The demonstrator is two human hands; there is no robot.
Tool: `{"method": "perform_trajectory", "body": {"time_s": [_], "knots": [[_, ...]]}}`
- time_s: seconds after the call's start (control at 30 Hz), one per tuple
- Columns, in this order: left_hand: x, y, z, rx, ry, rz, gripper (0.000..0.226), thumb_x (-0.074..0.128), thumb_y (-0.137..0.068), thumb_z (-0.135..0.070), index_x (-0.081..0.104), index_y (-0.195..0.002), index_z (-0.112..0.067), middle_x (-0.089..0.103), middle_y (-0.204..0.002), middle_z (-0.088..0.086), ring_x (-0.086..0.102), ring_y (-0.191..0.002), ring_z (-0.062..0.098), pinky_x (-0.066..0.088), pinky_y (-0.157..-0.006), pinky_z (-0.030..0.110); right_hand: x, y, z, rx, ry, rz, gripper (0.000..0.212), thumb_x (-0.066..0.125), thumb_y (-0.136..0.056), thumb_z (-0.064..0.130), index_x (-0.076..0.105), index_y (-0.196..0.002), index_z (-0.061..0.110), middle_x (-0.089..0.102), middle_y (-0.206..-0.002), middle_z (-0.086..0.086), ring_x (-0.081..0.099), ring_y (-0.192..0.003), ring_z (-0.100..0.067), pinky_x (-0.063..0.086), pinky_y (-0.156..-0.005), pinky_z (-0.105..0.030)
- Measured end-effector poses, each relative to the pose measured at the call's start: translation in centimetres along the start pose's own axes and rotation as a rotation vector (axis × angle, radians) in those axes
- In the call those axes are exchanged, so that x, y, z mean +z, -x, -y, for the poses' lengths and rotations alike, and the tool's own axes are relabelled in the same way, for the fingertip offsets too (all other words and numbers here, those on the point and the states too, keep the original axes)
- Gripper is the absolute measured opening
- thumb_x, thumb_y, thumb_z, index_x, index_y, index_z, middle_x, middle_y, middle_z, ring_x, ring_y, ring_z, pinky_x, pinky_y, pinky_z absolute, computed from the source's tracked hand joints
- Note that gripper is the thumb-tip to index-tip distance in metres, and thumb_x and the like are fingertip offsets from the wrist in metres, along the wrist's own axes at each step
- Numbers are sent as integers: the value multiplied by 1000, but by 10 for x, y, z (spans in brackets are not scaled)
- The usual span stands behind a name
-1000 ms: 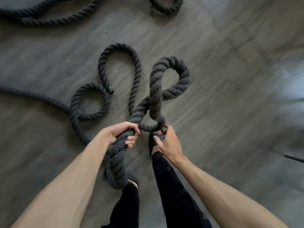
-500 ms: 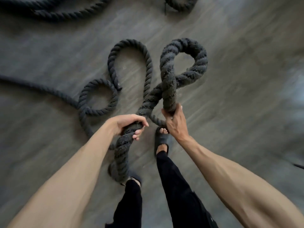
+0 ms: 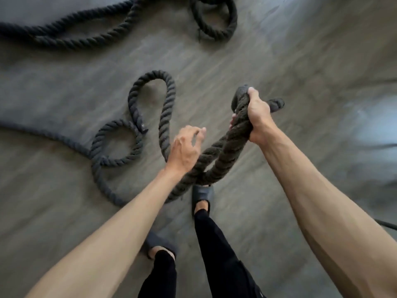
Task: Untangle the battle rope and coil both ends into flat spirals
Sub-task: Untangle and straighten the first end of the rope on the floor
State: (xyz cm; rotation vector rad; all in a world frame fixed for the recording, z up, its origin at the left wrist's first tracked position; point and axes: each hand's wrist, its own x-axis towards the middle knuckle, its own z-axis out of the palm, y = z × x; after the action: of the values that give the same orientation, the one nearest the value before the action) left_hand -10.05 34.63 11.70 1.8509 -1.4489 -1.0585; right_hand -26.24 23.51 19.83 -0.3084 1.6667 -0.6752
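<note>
From the left edge the battle rope (image 3: pixel 164 121) trails in along the grey floor (image 3: pixel 300 61), curls into a small loop (image 3: pixel 118 145) and then a taller, narrow loop (image 3: pixel 154 75) just beside it, all lying flat. More of it runs across the far side of the room, ending in a ring (image 3: pixel 214 20) near the top. The left hand (image 3: pixel 187 149) hovers over the rope where it rises off the floor, fingers loosely bent and a little spread, closed round nothing; the rope passes under the wrist, and I cannot tell whether it touches. From there two thick strands climb side by side up to the right hand (image 3: pixel 255 117), which grips them together in a full fist, a short bend of rope sticking out past the knuckles. Below the lifted strands stands a foot in a dark sandal (image 3: pixel 202 193), the rope crossing just above its toes.
</note>
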Motion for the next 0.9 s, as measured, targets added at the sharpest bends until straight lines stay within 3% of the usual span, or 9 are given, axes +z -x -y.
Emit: {"method": "perform_trajectory", "body": {"time_s": [0.1,0.2,0.3,0.4,0.53,0.63,0.7,0.8,0.9], "knots": [[22,34,-13,-107,225,355,57,30,-88,-79,65,-100,-35,72,-95,-13,65,-93,-1,50,-88,31,-4,-4,15,124,-41,55,47,42,-102,50,52,-103,5,52,-59,-13,53,-39,-22,50,-49,-26],[43,56,-12,-167,207,461,32,36,-78,-88,45,-98,-66,62,-85,-35,54,-80,-25,49,-75,18,-7,-12,17,175,-108,99,51,40,-102,56,50,-108,6,51,-64,-11,52,-47,-22,49,-53,-28],[49,56,-17,-227,176,370,50,43,-78,-85,47,-94,-38,67,-81,-4,66,-69,4,55,-69,38,-15,-21,5,161,-251,155,61,32,-101,65,52,-103,7,53,-73,-11,55,-54,-23,51,-55,-30],[36,33,-24,-310,74,215,71,29,-82,-84,59,-99,-22,71,-98,11,66,-96,28,46,-77,33,-18,-25,-19,69,-333,252,73,15,-101,66,61,-102,10,64,-82,-11,65,-67,-22,55,-61,-29],[6,-30,-46,-566,22,111,95,23,-85,-82,63,-123,-4,61,-127,25,56,-121,35,41,-101,39,-14,-2,-96,-137,133,179,31,40,-107,24,59,-128,10,70,-107,-11,65,-102,-25,44,-89,-35],[-14,-69,-64,-685,158,222,98,33,-84,-79,50,-137,2,55,-137,22,57,-121,38,43,-106,45,-18,38,-170,-269,677,443,47,55,-92,6,52,-139,10,62,-128,-2,56,-118,-13,42,-97,-23],[-26,-85,-75,-722,317,344,87,39,-88,-72,48,-134,2,62,-127,24,65,-106,41,53,-92,53,-13,55,-204,-304,762,585,55,67,-91,23,49,-142,15,59,-131,7,53,-118,-1,40,-99,-17],[-47,-95,-90,-726,392,543,68,43,-95,-61,50,-113,4,71,-76,27,71,-63,41,58,-55,48,12,63,-213,-360,629,518,51,71,-91,44,50,-135,30,60,-130,15,50,-116,18,41,-103,-15],[-56,-102,-90,-701,416,568,65,44,-96,-58,52,-110,5,70,-71,25,71,-61,39,58,-56,46,30,64,-202,-463,607,427,57,61,-92,59,42,-141,35,51,-131,29,40,-114,30,34,-97,0]]}}
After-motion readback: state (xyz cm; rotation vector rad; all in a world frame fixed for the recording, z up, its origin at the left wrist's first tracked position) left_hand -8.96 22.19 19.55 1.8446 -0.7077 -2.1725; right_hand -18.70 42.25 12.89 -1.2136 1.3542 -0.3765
